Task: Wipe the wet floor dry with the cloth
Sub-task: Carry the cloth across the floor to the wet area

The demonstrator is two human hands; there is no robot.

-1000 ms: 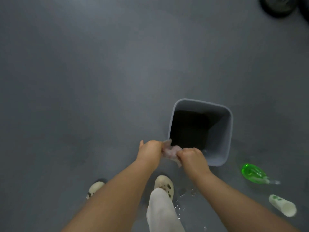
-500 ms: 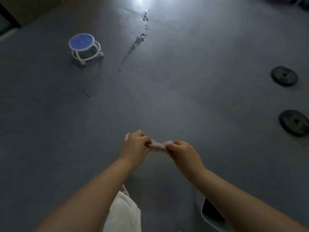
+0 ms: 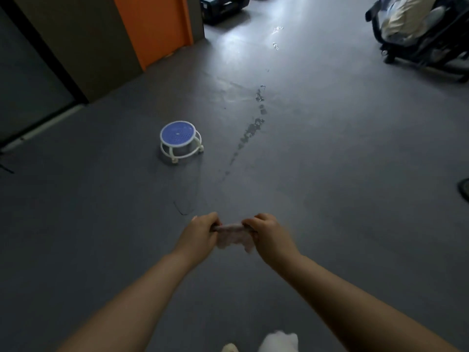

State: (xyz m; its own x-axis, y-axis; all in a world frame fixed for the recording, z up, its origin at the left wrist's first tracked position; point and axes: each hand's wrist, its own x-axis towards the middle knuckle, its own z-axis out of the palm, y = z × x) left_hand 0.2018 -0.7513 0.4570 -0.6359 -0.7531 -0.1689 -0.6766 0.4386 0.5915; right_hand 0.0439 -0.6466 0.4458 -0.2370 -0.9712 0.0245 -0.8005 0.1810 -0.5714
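Fingers curled tight on both sides: the left hand (image 3: 200, 233) and the right hand (image 3: 267, 235) each clench one end of the small, pale pinkish crumpled cloth (image 3: 232, 236), which stretches between them out in front of the body, held up in the air above the dark grey floor (image 3: 101, 224). The cloth's top edge is pulled into a taut band from fist to fist, and the rest hangs loose below it, a ragged corner drooping by the right hand. Both bare forearms reach forward from the bottom of the view.

Ahead on the floor, a trail of wet patches (image 3: 250, 130) runs away from the hands, thin and streaky at the near end, broader in the middle, then scattered glinting drops farther off where the light reflects. Left of the trail stands a low round stool with a blue perforated seat and a white frame (image 3: 180, 138), well apart from the hands. Beyond it, an orange panel (image 3: 154, 26) meets a dark wall. At the far right, a black wheeled chair (image 3: 418, 39); what is piled on it is too blurred to tell.
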